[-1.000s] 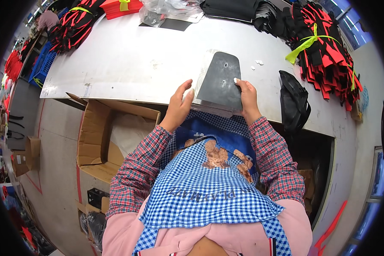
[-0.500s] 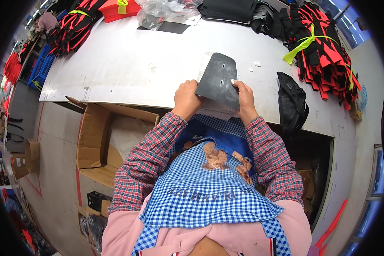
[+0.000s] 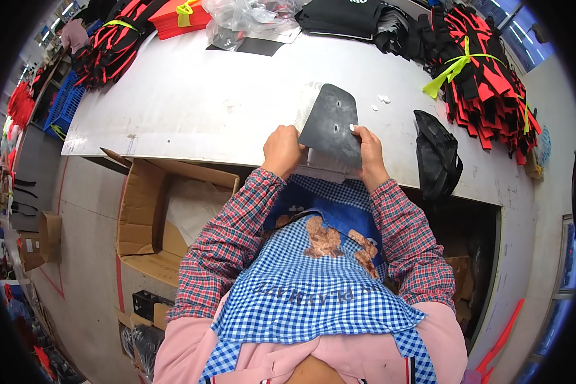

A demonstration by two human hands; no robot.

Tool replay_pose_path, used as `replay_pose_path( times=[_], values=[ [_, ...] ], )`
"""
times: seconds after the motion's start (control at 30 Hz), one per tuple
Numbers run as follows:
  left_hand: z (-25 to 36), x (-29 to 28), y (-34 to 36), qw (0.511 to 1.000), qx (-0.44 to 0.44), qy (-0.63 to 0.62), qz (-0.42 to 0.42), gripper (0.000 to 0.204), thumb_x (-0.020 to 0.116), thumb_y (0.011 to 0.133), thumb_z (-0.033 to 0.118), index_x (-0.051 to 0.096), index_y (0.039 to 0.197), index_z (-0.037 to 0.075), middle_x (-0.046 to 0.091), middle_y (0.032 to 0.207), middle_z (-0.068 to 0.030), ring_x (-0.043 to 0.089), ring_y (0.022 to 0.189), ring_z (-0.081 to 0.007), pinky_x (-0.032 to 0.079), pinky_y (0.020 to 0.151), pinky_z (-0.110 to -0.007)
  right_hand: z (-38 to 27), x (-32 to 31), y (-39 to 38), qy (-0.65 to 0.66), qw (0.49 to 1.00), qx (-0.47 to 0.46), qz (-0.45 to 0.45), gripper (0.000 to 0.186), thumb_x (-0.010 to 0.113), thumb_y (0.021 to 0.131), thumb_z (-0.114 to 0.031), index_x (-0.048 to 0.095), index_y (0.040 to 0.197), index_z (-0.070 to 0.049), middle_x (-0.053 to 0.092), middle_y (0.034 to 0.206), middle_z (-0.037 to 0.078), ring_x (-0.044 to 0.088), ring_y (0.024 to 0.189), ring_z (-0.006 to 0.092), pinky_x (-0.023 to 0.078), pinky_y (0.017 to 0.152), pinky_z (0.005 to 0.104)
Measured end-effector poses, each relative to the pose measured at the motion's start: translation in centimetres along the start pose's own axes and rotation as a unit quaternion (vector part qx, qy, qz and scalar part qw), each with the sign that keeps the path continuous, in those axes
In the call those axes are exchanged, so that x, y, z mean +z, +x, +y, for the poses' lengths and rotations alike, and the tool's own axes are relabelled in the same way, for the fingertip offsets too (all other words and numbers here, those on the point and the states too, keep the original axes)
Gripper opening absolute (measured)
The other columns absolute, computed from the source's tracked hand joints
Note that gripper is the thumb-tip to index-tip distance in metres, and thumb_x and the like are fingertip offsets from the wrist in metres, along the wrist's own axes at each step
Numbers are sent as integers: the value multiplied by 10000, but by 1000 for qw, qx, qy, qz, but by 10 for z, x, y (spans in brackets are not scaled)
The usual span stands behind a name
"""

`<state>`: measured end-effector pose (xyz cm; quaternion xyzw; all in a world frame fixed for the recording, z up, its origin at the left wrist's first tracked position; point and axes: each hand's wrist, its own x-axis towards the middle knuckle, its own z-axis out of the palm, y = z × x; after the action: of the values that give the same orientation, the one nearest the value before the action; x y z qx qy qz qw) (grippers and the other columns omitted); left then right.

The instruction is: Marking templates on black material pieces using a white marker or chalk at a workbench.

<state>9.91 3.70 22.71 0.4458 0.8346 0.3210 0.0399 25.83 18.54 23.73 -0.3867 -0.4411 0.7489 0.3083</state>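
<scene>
Between my hands, at the table's front edge, is a dark grey tapered panel (image 3: 329,131) with rounded far corners and two small slots. Its surface has whitish smudges. Pale, whitish layers (image 3: 326,168) show under it along the near and left sides; what they are made of I cannot tell. My left hand (image 3: 283,152) is closed on the left edge, its fingertips partly hidden. On the right edge my right hand (image 3: 370,153) grips with the thumb on top and the fingers hidden below. Small white bits (image 3: 383,99) lie on the table beyond it.
A black pouch-like item (image 3: 438,153) hangs over the edge of the white table (image 3: 173,102). Bundles of red-and-black strips (image 3: 483,83), a red stack (image 3: 179,18), clear plastic bags (image 3: 253,16) and black fabric (image 3: 339,17) line the back. An open cardboard box (image 3: 141,208) stands below left.
The grey panel sits slightly lower and to the right, and more of the pale layers shows along its left side. Both hands keep their grip, shifted slightly with it.
</scene>
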Motion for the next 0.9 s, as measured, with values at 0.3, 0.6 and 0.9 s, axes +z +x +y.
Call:
replay_pose_path(
  times=[0.3,0.6,0.9],
  values=[
    [-30,-24,-5,987,-86,-126,51,244,737,886,231,681,922,-4,719,840,-172,696,770,-320,531,696,-398,5,-1,10,-66,996,-48,-40,205,678,904,-233,635,895,-32,621,808,14,591,743,112,491,682,264],
    [-201,-61,-137,921,-177,-148,312,213,693,948,181,664,1048,-4,721,947,-83,667,845,-149,529,757,-309,19,5,26,-344,927,-144,-32,250,714,891,-262,667,808,-31,628,715,-1,541,677,92,462,643,278],
    [-343,6,-253,665,-599,-412,170,297,663,955,277,566,1184,113,662,956,-55,646,714,-169,503,509,-282,25,-9,36,-382,899,-212,-20,247,724,899,-261,671,813,-35,610,712,-18,521,678,74,438,627,261]
  ],
)
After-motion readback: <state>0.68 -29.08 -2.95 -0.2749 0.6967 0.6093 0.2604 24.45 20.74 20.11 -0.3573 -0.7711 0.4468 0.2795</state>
